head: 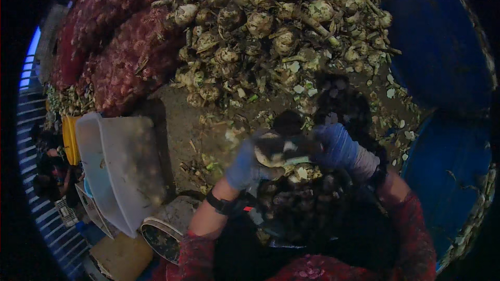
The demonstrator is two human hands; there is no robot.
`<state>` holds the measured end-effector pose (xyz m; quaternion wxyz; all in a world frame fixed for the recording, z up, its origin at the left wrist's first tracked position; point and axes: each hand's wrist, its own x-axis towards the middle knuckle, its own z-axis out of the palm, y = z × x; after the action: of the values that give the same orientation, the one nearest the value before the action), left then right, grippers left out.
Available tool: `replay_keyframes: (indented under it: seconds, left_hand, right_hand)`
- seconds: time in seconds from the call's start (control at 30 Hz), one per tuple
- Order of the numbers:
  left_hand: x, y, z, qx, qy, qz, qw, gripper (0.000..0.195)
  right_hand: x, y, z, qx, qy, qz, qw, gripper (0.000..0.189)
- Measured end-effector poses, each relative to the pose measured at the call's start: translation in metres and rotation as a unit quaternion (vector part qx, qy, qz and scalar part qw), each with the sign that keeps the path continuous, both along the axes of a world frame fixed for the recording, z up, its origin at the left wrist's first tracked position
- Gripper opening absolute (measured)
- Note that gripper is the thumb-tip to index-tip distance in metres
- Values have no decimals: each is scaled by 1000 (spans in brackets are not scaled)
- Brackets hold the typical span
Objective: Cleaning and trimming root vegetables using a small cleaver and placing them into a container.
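My left hand [247,168], in a blue glove, is closed around a pale root-like bulb [268,157]. Opposite it my right hand [336,146], also gloved and blurred, is close to the bulb's right side. Between the hands runs a pale strip [297,160]; whether it is a blade or a cut face I cannot tell. Dark shapes hide the right fingers, so what they hold is unclear. Just below the hands lie pale trimmed pieces [304,172] on a dark heap of bulbs [300,199].
A large pile of soiled bulbs [259,25] rises ahead, with red mesh sacks [125,54] at its left. To the left stand a translucent plastic tub [129,164], a yellow container [70,140] and a bucket [161,238]. Blue sheeting [445,179] borders the right. Another person [52,175] is at far left.
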<state>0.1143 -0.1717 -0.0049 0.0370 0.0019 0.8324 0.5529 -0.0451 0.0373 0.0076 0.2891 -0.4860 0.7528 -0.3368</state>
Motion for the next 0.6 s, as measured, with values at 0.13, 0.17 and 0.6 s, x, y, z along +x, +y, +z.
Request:
replay_keyframes:
  seconds: [0.13, 0.17, 0.6]
  left_hand:
    - [2, 15, -3, 188, -98, 98, 972, 63]
    - [3, 20, 0, 242, -119, 132, 954, 60]
    - [-4, 17, 20, 490, -126, 111, 855, 72]
  right_hand:
    - [14, -9, 11, -17, 25, 68, 997, 20]
    - [16, -9, 10, -7, 43, 72, 996, 21]
    - [-9, 30, -64, 82, 10, -130, 988, 32]
